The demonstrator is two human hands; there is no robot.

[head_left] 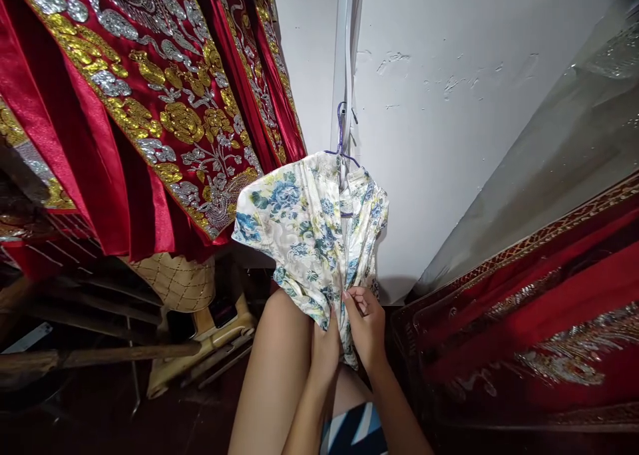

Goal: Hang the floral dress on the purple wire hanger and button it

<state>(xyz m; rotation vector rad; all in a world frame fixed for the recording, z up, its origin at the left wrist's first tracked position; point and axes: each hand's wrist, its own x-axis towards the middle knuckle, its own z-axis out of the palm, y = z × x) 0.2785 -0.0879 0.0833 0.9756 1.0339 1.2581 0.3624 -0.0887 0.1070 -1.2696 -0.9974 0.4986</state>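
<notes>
A short-sleeved white blouse with blue and yellow flowers hangs by a purple hanger in front of me, its front parted at the neck. My right hand pinches the front edge low down, fingers curled and thumb against the cloth. Just left of it, my left hand grips the lower front near the hem; the cloth covers most of its fingers. Both hands are close together above my lap.
Red satin cloth with gold and silver sequins hangs at the left. Below it stand a bamboo frame and a quilted tan thing. Behind the blouse is a white wall. Plastic-covered red embroidered fabric stands at the right.
</notes>
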